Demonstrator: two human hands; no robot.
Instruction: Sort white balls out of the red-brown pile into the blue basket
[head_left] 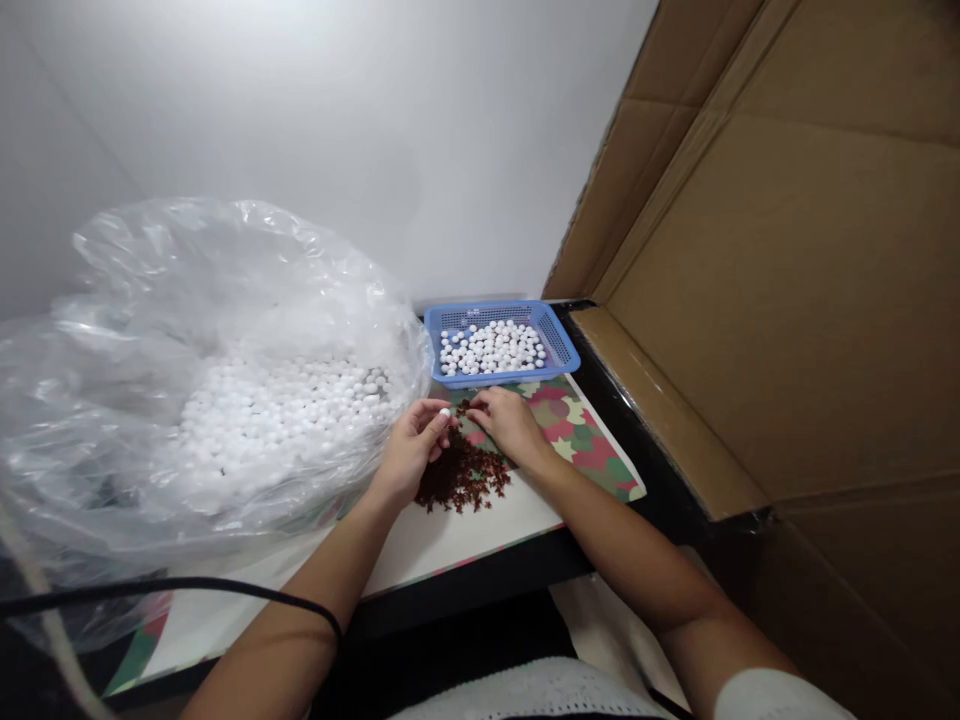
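Observation:
My left hand (412,447) pinches a small white ball (445,412) between its fingertips, just over a pile of small dark brown pieces (463,475) on the table. My right hand (510,420) is beside it, fingers curled in a pinch on a small brown piece at the top of the pile. Both hands nearly touch. Behind them stands a blue plastic basket (562,343) with several white balls in it.
A large clear plastic bag (150,300) full of white balls fills the table's left. A camouflage-patterned mat (592,440) covers the white table (457,545). A tall cardboard box (787,300) stands at the right. A black cable (187,588) crosses my left arm.

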